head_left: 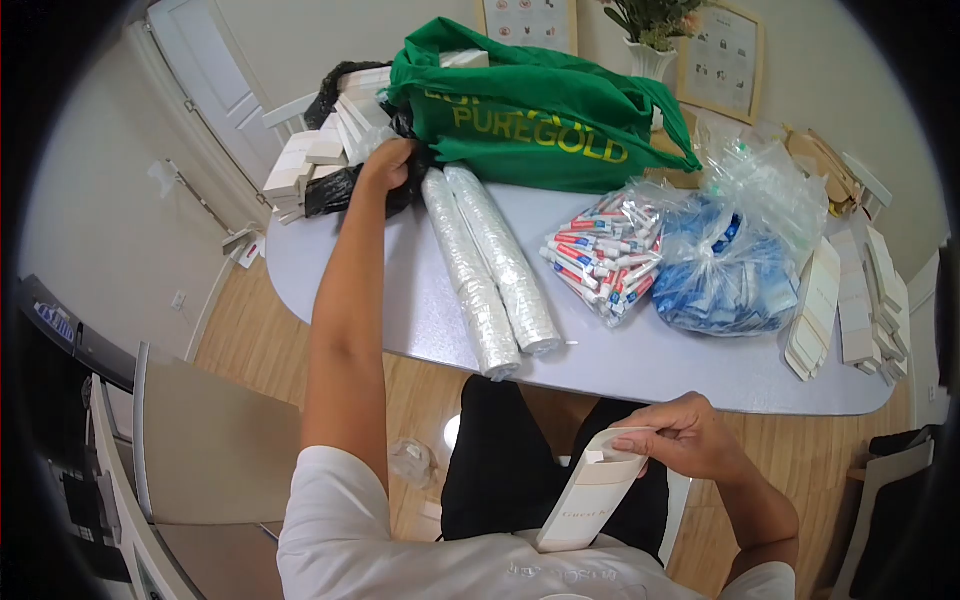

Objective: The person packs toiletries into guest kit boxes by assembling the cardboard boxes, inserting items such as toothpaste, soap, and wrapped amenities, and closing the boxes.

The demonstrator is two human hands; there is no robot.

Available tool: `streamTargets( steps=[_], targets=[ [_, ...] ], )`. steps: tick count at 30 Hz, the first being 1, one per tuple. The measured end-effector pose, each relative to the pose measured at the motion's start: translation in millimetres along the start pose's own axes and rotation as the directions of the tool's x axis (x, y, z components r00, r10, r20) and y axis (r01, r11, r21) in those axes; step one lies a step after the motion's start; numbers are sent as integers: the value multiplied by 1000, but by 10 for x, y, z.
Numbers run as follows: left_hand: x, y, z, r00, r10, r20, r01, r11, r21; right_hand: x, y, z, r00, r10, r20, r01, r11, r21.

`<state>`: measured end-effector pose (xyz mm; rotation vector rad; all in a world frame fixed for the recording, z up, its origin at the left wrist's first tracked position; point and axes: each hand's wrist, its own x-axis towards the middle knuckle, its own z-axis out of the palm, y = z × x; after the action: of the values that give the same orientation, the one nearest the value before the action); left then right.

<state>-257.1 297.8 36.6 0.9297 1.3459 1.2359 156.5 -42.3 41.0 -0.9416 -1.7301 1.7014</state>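
My right hand point(685, 437) grips the top of a narrow white box point(592, 503), which is tilted against my shirt, its top end open. My left hand point(388, 165) reaches to the table's back left, its fingers closed beside a black plastic bag point(335, 192); what they hold, if anything, is hidden. White boxes point(292, 168) are stacked left of that hand. Two long rolls in clear wrap point(500, 255) lie just right of my left forearm. A clear bag of small toothpaste tubes point(605, 250) sits at the middle right.
A green cloth bag point(540, 115) covers the table's back. Beside the tubes is a clear bag of blue packets point(725, 270). More white boxes point(815, 305) lie at the right end of the table point(640, 385). A flower vase point(650, 62) stands behind.
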Motion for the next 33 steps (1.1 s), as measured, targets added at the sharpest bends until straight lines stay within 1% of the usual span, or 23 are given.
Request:
streamTargets(
  steps=[1, 2, 3, 5, 6, 8, 9, 10, 13, 14, 15, 16, 18, 20, 21, 22, 23, 25, 27, 28, 29, 31, 33],
  targets=[
    [-12, -89, -43, 987, 123, 100, -126, 992, 25, 7, -1, -3, 1000, -19, 7, 19, 1000, -10],
    [-34, -208, -21, 958, 280, -56, -251, 919, 304, 20, -7, -2, 999, -38, 17, 39, 999, -20],
    [-111, -308, 27, 875, 460, -154, -299, 762, 574, 30, -11, 6, 1000, -25, 16, 25, 1000, -15],
    [-16, -333, -54, 743, 668, 45, -314, 289, 904, 36, -19, 40, 998, -55, 25, 57, 997, -46],
    [98, -390, -127, 626, 767, 143, -375, 134, 917, 39, -46, 58, 999, -48, 11, 49, 993, -112],
    [69, -450, -141, 548, 812, 200, -298, -34, 954, 52, -71, 95, 999, -42, -23, 37, 983, -180],
    [102, -509, -235, 296, 864, 407, -344, -301, 890, 49, -82, 101, 999, -27, -25, 21, 975, -221],
    [-185, -324, -43, 549, 815, 186, -260, -45, 965, 40, -66, 129, 995, -70, -66, 53, 972, -228],
    [-108, -180, -276, 611, 737, 289, -323, -102, 941, 9, -7, 151, 988, -81, -129, 51, 973, -223],
    [-107, -101, -329, 613, 740, 277, -320, -88, 943, 15, 56, 140, 985, -126, -121, 90, 961, -261],
    [-566, -24, -134, 496, 816, 298, -271, -181, 945, 22, 98, 121, 978, -175, -109, 135, 944, -302],
    [-935, 32, 9, 261, 895, 361, -379, -248, 891, 19, 105, 105, 978, -170, -117, 127, 944, -304],
    [-1912, 50, 502, 289, 950, 117, -709, 130, 693, 24, 119, 103, 982, -179, 55, 187, 911, -368],
    [-2745, -176, 783, 502, 865, -25, -819, 484, 306, 35, 223, 160, 965, -226, 134, 262, 881, -393],
    [-2992, -416, 830, 397, 917, 43, -891, 374, 257, 42, 288, 189, 939, -267, 218, 336, 846, -415],
    [-3293, -662, 842, 459, 869, 183, -887, 436, 153, 56, 340, 201, 945, -279, 167, 324, 857, -402],
    [-3528, -942, 949, 562, 799, 213, -822, 567, 42, 65, 351, 190, 947, -276, 164, 319, 862, -393],
    [-3716, -1397, 1060, 632, 647, 426, -678, 728, -101, 83, 316, 118, 959, -283, 29, 278, 912, -301],
    [-3847, -1552, 1221, 808, 262, 527, -166, 960, -224, 73, 188, 61, 995, -72, -68, 64, 991, -115],
    [-3860, -1596, 1257, 781, 51, 623, 230, 904, -362, 85, 181, 51, 995, -68, -71, 63, 996, -70],
    [-3835, -1555, 1272, 659, 41, 751, 349, 868, -353, 106, 167, 42, 995, -69, -75, 68, 997, -27],
    [-3822, -1609, 1392, 561, 57, 826, 561, 707, -430, 140, 173, 61, 998, 11, -66, -11, 1000, 5],
    [-3821, -1715, 1486, 571, 34, 821, 576, 696, -429, 158, 222, 61, 994, 90, -58, -88, 996, 33]
  ],
)
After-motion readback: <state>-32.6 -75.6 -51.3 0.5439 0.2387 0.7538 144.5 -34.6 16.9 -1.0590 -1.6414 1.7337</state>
